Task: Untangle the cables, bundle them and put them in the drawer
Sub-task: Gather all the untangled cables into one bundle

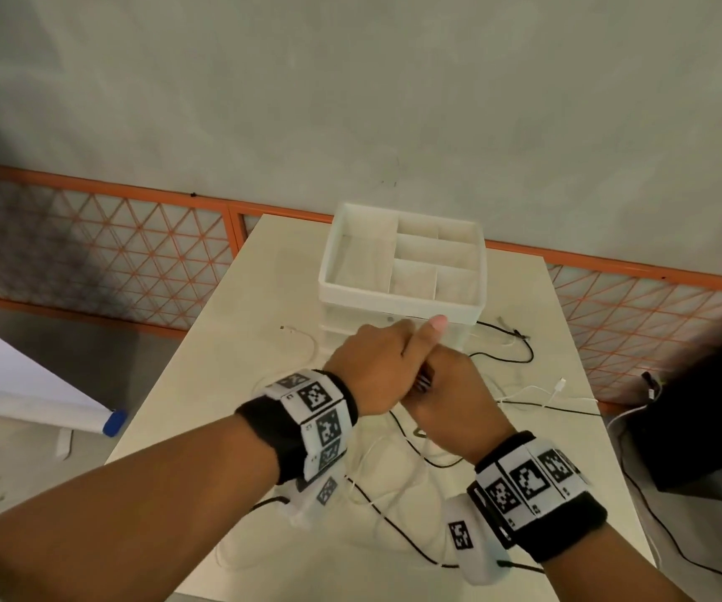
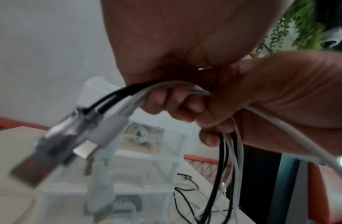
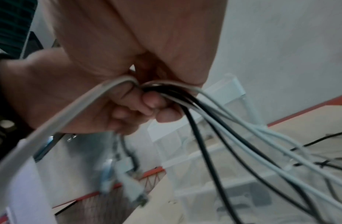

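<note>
Both hands meet above the table's middle, in front of the drawer unit (image 1: 398,299). My left hand (image 1: 372,367) and right hand (image 1: 450,397) press together, and each grips the same bunch of black and white cables (image 2: 166,84). Blurred USB plugs (image 2: 108,128) stick out of the left fist. From the right fist the cables (image 3: 172,87) fan down to the table. More cable lies loose on the tabletop: a black one (image 1: 519,354) and a white one with a plug (image 1: 561,384). The drawers (image 2: 147,151) are translucent, with coiled white cable inside one.
The white unit carries an open tray with several compartments on top. An orange lattice fence (image 1: 133,254) runs behind the table. A black box (image 1: 698,406) stands to the right, with cables trailing to the floor. A white roll with a blue cap (image 1: 113,421) lies at the left.
</note>
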The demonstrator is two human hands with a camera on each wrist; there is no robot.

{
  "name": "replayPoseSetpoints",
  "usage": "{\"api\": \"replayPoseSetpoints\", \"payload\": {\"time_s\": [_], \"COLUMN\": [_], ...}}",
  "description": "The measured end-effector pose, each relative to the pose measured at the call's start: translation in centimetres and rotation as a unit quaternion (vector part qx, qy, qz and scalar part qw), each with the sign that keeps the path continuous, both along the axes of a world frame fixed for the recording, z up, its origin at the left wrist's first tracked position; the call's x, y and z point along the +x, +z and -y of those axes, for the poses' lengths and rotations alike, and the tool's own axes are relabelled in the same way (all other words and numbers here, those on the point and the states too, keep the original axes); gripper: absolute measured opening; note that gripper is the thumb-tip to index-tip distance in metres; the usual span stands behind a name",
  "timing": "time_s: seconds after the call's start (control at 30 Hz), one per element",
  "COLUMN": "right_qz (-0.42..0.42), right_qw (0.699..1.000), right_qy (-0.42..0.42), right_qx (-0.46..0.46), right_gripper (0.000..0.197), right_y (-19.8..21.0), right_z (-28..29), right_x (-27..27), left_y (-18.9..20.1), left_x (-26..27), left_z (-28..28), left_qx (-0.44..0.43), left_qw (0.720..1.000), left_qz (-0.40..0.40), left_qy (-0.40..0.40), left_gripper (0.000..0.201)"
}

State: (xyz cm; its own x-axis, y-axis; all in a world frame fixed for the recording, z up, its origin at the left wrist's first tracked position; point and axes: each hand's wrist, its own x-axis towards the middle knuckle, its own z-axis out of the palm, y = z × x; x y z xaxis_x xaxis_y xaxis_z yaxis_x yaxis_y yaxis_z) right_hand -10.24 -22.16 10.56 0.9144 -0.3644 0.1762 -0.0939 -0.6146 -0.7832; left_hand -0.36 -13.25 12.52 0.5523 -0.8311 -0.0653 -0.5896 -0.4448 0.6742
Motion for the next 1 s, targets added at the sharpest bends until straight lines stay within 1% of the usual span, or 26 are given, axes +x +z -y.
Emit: {"api": "replayPoseSetpoints", "payload": {"time_s": [0.03,0.1,0.17,0.23,0.27,0.3,0.33,0.37,0.4,0.43,0.5,0.57,0.63,0.7,0.77,0.83,0.87,0.93,1.0], "right_qz": [0.015,0.004,-0.050,-0.139,-0.196,-0.249,-0.284,-0.292,-0.287,-0.267,-0.206,-0.084,0.052,0.124,0.143,0.130,0.134,0.171,0.235], "right_qw": [0.999,0.990,0.966,0.930,0.912,0.896,0.888,0.887,0.887,0.889,0.896,0.921,0.942,0.949,0.955,0.962,0.964,0.964,0.950], "right_qy": [-0.038,-0.120,-0.216,-0.307,-0.337,-0.352,-0.355,-0.357,-0.361,-0.370,-0.385,-0.361,-0.307,-0.273,-0.251,-0.239,-0.227,-0.177,-0.119], "right_qx": [-0.015,-0.077,-0.133,-0.145,-0.129,-0.101,-0.066,-0.028,0.014,0.047,0.085,0.116,0.126,0.097,0.061,0.013,-0.024,-0.099,-0.165], "right_gripper": [0.026,0.031,0.031,0.020,0.015,0.016,0.019,0.021,0.023,0.024,0.025,0.015,0.015,0.017,0.024,0.038,0.041,0.043,0.047], "right_y": [-0.2,-1.5,-3.8,-6.2,-7.3,-8.3,-9.1,-9.6,-9.7,-9.5,-7.7,-3.6,1.7,5.7,7.3,7.4,7.5,8.4,10.2], "right_z": [0.8,2.9,5.2,7.0,7.5,7.9,8.4,8.8,9.3,9.8,10.6,10.8,10.2,9.7,9.2,8.4,7.6,5.9,4.6], "right_x": [-0.3,-1.5,-3.1,-5.2,-6.2,-7.1,-7.7,-8.0,-7.9,-7.7,-6.9,-6.0,-5.0,-4.2,-3.7,-3.4,-3.3,-3.1,-2.7], "left_y": [0.1,0.8,2.3,4.0,4.6,5.0,5.2,5.0,4.6,4.2,3.2,2.0,1.0,0.2,-0.2,-0.4,-0.5,-0.8,-1.0], "left_x": [0.4,1.1,2.1,3.7,4.5,5.2,5.5,5.6,5.5,5.3,5.0,5.3,5.8,6.2,6.3,6.7,6.9,7.4,7.5], "left_z": [0.0,-0.4,-0.8,-1.4,-1.6,-1.8,-2.0,-2.1,-2.1,-2.2,-2.2,-2.4,-2.7,-3.0,-3.1,-3.2,-3.3,-3.4,-3.5], "left_qx": [0.014,0.032,-0.010,-0.088,-0.133,-0.163,-0.179,-0.179,-0.167,-0.148,-0.111,-0.075,-0.040,-0.020,-0.027,-0.059,-0.077,-0.098,-0.095], "left_qw": [1.000,0.999,0.999,0.987,0.974,0.960,0.952,0.950,0.955,0.964,0.981,0.987,0.986,0.982,0.974,0.963,0.958,0.948,0.944], "left_qz": [0.017,0.025,-0.020,-0.106,-0.155,-0.196,-0.223,-0.234,-0.227,-0.203,-0.131,-0.073,-0.037,-0.013,-0.013,-0.040,-0.060,-0.093,-0.117], "left_qy": [0.003,-0.003,0.026,0.078,0.102,0.113,0.111,0.102,0.090,0.083,0.093,0.124,0.157,0.188,0.224,0.259,0.271,0.287,0.293], "left_gripper": [0.084,0.081,0.066,0.057,0.056,0.054,0.052,0.050,0.049,0.048,0.050,0.048,0.048,0.055,0.058,0.056,0.054,0.050,0.048]}}
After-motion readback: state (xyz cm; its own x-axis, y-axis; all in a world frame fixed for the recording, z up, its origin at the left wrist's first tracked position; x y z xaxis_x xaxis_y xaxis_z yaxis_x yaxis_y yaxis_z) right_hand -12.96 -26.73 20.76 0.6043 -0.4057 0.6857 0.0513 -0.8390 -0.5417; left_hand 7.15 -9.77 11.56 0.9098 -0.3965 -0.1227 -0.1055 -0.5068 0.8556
